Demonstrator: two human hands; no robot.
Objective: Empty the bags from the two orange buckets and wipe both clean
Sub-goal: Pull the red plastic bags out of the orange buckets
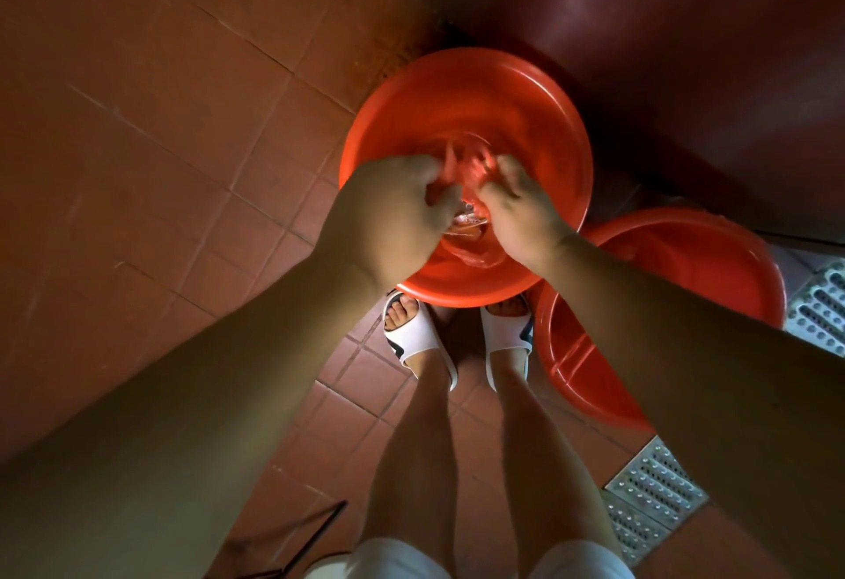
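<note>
Nearest: 2 feet in white slides [414, 341] on the tile floor [160, 121], toes just under the near rim of bucket 1 [466, 112]. Metal drain grate [658, 487] to the right.

Both hands are over bucket 1. Left hand [393, 212] has its fingers curled into a bunch of thin plastic bags [466, 180]; right hand [521, 217] pinches the same bunch from the other side. Bags look reddish and clear, crumpled, and partly blurred. Count: cannot tell.

Risks, my read:
- Thin film torn between 2 opposing grips means contents drop back in.
- Any liquid in the bags drips on feet and tile, a slip hazard in slides.
- Pulling up hard could tip bucket 1, which sits against the dark red wall [686, 52].

Bucket 2 [686, 235] sits right of bucket 1, just beside it, largely hidden by the right forearm. Its contents are unreadable, and no wiping cloth is visible.
</note>
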